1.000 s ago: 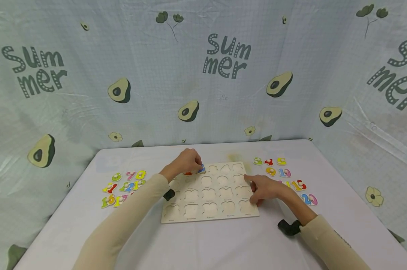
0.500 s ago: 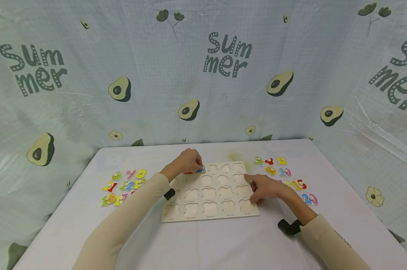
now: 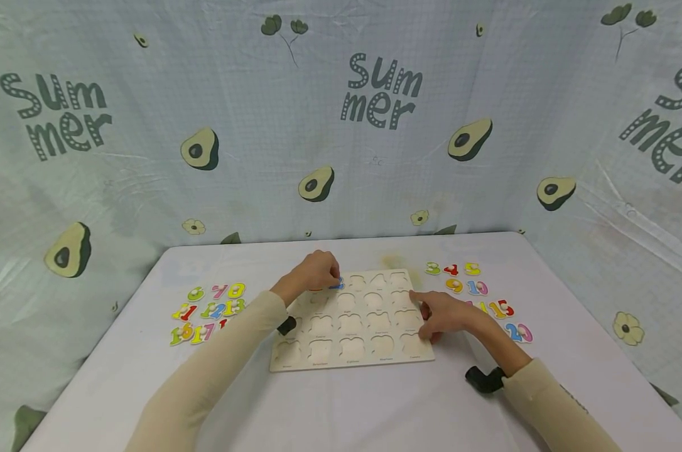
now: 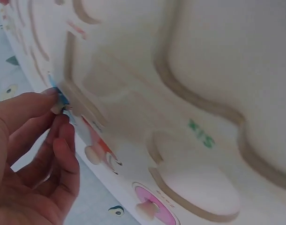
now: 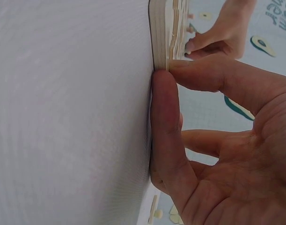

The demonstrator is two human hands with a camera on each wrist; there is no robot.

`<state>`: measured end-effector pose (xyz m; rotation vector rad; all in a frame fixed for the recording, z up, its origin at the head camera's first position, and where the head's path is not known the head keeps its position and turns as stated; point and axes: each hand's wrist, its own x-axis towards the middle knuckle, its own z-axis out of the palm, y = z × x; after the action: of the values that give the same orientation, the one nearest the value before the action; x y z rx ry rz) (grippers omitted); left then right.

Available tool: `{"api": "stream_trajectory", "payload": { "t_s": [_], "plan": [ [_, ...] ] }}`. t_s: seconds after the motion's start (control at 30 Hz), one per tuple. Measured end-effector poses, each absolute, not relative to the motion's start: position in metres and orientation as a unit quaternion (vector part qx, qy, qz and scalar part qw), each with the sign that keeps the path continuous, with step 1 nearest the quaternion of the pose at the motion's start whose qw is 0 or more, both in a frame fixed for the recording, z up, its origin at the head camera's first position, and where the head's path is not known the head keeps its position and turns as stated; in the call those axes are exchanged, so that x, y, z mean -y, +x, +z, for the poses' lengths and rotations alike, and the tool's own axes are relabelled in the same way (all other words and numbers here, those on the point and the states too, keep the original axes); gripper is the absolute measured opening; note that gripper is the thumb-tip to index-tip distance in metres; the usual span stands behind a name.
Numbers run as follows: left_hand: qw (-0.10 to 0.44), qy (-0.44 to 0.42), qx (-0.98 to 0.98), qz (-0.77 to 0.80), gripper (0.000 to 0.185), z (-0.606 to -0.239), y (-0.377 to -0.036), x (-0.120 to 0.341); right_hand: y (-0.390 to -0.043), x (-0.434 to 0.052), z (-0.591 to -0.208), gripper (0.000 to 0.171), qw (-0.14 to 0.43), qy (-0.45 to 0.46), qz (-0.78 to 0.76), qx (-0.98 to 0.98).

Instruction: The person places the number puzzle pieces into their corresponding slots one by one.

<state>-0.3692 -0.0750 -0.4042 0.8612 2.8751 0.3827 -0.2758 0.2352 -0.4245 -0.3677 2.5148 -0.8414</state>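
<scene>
A light wooden number-puzzle board (image 3: 341,364) with cut-out recesses lies on the table. Near its far left corner, my left hand (image 3: 316,270) pinches the knob of a blue number piece (image 3: 338,284) between thumb and finger. In the left wrist view that blue piece (image 4: 62,97) sits at a recess in the board's top row; whether it lies fully flush I cannot tell. Beside it are a red-orange number piece (image 4: 101,144) and a pink zero piece (image 4: 157,208), both in the board. My right hand (image 3: 445,314) holds the board's right edge (image 5: 159,40) between thumb and finger.
Several colourful number pieces, among them a green 6 (image 3: 195,294), lie left of the board. More, such as a green 3 (image 3: 432,269) and a 20 (image 3: 519,333), lie to its right. A printed curtain (image 3: 250,113) hangs behind the white table (image 3: 341,414).
My left hand stays at the same spot, and the blue piece under it appears slightly lower and flatter on the board. The right hand has not moved.
</scene>
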Motion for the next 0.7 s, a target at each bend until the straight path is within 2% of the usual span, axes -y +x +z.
{"api": "stream_trajectory", "payload": {
  "t_s": [0.2,0.37,0.7],
  "plan": [
    [0.071,0.265,-0.944,0.183,0.026,-0.395,-0.36,0.081,-0.275,-0.235,-0.424,0.095,0.235,-0.13,-0.312,-0.911],
    [0.045,0.256,-0.932,0.252,0.035,-0.388,-0.347,0.1,-0.273,-0.232,-0.421,0.095,0.237,-0.125,-0.309,-0.913],
    [-0.029,0.181,-0.925,0.332,0.028,-0.388,-0.309,0.142,-0.271,-0.232,-0.42,0.096,0.233,-0.128,-0.307,-0.914]
  ]
}}
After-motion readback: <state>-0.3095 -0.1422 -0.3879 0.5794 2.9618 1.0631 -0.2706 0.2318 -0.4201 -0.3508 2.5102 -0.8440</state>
